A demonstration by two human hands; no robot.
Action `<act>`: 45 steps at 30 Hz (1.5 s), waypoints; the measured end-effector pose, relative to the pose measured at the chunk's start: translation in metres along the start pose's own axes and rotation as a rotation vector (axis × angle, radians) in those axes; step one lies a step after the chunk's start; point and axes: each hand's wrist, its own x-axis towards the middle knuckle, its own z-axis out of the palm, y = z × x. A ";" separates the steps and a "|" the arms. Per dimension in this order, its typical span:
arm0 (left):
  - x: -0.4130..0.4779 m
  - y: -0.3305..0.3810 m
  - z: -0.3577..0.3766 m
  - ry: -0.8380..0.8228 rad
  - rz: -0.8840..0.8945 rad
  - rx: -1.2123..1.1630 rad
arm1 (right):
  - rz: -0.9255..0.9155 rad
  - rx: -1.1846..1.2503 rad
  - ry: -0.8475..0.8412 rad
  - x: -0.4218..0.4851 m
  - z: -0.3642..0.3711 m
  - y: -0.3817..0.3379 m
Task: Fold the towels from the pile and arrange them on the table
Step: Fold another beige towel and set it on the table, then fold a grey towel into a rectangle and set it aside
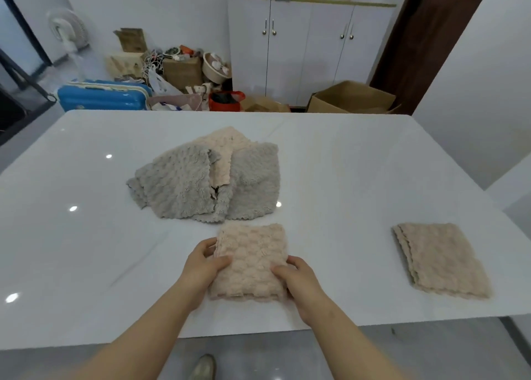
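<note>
A folded pink towel [252, 257] lies on the white table [359, 164] near its front edge. My left hand [204, 264] grips its left side, thumb on top. My right hand [298, 279] grips its right side, thumb on top as well. Behind it sits the pile [207, 178] of unfolded grey towels with a pink towel [222, 147] among them. A folded beige towel [441, 257] rests flat at the table's right, apart from both hands.
Past the table's far edge stand a blue suitcase [103, 96], cardboard boxes [352, 98], a red bucket [225, 101] and a white cabinet [310, 43]. A fan [67, 32] stands at the back left. My shoe [202, 366] shows below the table's front edge.
</note>
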 end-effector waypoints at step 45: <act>-0.003 0.052 -0.272 -0.064 0.166 0.375 | -0.282 -0.460 0.083 -0.038 0.311 0.006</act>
